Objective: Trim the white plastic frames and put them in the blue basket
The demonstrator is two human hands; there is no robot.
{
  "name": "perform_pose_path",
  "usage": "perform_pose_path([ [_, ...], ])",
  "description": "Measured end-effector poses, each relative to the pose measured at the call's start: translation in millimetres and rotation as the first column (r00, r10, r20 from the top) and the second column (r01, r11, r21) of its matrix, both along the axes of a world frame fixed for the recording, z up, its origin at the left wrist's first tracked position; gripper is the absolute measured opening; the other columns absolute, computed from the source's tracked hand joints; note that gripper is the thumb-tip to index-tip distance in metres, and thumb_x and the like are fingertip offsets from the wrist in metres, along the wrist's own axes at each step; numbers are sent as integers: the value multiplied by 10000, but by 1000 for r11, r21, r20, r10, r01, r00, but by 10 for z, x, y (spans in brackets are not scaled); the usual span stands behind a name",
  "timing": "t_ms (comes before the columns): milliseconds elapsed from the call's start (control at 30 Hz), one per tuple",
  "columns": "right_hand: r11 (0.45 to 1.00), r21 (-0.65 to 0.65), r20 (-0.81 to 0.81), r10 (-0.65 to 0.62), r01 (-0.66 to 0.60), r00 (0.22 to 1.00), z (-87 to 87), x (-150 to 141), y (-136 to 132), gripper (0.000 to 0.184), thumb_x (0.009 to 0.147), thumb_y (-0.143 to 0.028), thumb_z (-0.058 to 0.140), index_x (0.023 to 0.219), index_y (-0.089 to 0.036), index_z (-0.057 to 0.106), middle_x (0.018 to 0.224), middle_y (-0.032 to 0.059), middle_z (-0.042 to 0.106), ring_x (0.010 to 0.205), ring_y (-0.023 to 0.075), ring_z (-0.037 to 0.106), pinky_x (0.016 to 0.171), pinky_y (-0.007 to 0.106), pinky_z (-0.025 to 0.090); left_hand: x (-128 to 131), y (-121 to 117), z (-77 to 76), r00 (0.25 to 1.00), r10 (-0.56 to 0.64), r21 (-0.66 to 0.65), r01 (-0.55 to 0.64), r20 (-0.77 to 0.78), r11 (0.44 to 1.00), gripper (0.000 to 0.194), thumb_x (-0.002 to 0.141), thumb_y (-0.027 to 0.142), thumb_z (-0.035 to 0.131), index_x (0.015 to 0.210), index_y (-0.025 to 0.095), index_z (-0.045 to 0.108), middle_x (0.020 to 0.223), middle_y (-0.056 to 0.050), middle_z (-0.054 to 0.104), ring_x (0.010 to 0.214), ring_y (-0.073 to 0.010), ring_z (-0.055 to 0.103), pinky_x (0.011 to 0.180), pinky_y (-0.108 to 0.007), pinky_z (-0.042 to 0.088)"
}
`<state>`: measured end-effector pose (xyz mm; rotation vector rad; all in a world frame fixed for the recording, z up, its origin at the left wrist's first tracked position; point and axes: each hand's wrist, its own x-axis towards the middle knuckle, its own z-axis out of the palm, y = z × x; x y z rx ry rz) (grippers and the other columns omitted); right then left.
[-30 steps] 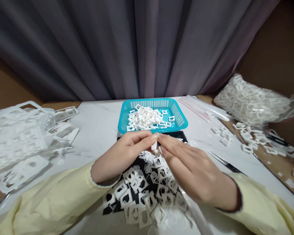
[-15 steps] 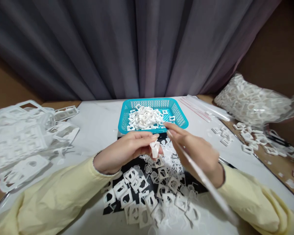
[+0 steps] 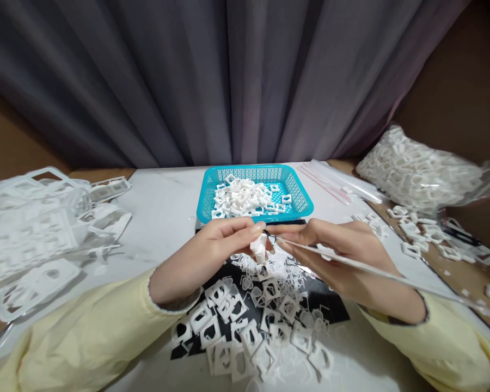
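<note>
There are two hands (image 3: 210,253) (image 3: 345,239), one stick (image 3: 369,267), one basket (image 3: 300,197).

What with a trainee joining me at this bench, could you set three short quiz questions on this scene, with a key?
1. Multiple choice: what is the left hand holding?
A) a black cup
B) a small white piece
C) a red cloth

2. True or false: the filled clear bag lies to the right of the teal basket.

3. Short answer: which hand holds the long thin strip?

Key:
1. B
2. True
3. The right hand
</note>
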<state>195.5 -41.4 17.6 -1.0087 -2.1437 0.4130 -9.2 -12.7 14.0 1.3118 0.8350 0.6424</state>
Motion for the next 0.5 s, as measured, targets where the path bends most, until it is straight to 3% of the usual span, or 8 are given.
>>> perform_pose_path([
  [100, 1000, 16, 54, -17, 16, 998, -5, 17, -11, 134, 869, -238, 570, 755, -173, 543, 783, -17, 694, 406, 23, 297, 363, 167, 299, -3, -7, 2, 1000, 5, 41, -4, -24, 999, 290, 914, 340, 489, 699, 168, 578, 708, 36, 588, 730, -97, 538, 672, -221, 362],
  [200, 998, 58, 57, 12, -15, 998, 8, -11, -26, 90, 857, -175, 574, 774, -184, 538, 818, -12, 707, 446, 23, 472, 379, 156, 327, 0, -12, 4, 999, -6, 62, 8, -41, 998, 311, 921, 344, 471, 682, 168, 565, 697, 41, 578, 713, -93, 526, 649, -220, 352],
  [300, 998, 28, 20, 55, -55, 998, 30, -50, -46, 129, 845, -103, 559, 761, -193, 521, 857, 5, 715, 623, 71, 643, 446, 144, 406, 7, -14, 9, 998, -4, 76, 9, -63, 997, 318, 923, 350, 463, 677, 170, 555, 683, 44, 573, 692, -92, 515, 634, -220, 342],
  [500, 995, 0, 53, 101, -101, 993, 31, -18, -75, 142, 868, -73, 495, 823, -207, 507, 822, 0, 687, 688, 101, 669, 578, 157, 486, 16, -16, 29, 996, 2, 85, 5, -86, 996, 331, 914, 346, 475, 644, 167, 539, 660, 47, 566, 650, -89, 495, 615, -222, 334],
])
